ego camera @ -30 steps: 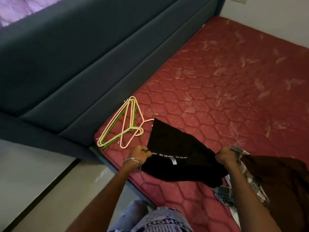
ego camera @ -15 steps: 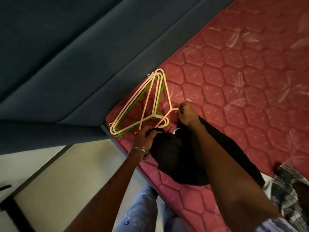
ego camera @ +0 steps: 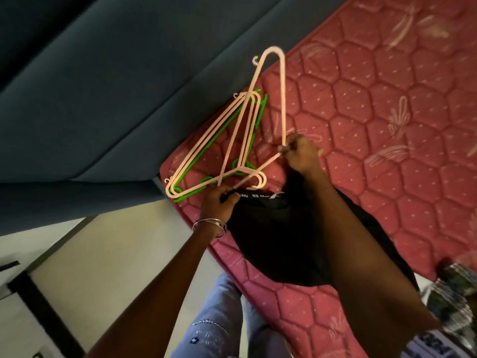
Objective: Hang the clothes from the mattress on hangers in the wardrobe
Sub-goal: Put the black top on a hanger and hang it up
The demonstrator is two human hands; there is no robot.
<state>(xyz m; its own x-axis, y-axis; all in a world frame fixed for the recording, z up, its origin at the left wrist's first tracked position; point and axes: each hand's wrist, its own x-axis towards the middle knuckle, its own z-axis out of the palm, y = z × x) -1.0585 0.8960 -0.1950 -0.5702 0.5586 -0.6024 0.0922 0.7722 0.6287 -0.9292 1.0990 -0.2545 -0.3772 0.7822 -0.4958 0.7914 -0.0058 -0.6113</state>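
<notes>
- The right hand (ego camera: pixel 300 153) pinches a peach plastic hanger (ego camera: pixel 282 99) by its neck, raised above the red quilted mattress (ego camera: pixel 387 125); its long bar runs up-frame, far corner toward the grey headboard (ego camera: pixel 129 86).
- The left hand (ego camera: pixel 219 202) grips the waistband of the black garment (ego camera: pixel 278 236) at the mattress corner, beside the pile of peach and green hangers (ego camera: pixel 206 161).

A home bedroom: quilted red mattress (ego camera: pixel 361 125) against a padded headboard (ego camera: pixel 116 86).

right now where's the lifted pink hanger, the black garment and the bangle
lifted pink hanger (ego camera: pixel 283 99): head view, on its long right-hand bar
black garment (ego camera: pixel 278 241): head view, middle of the cloth
bangle (ego camera: pixel 210 223): head view, on the band at the left wrist
</notes>
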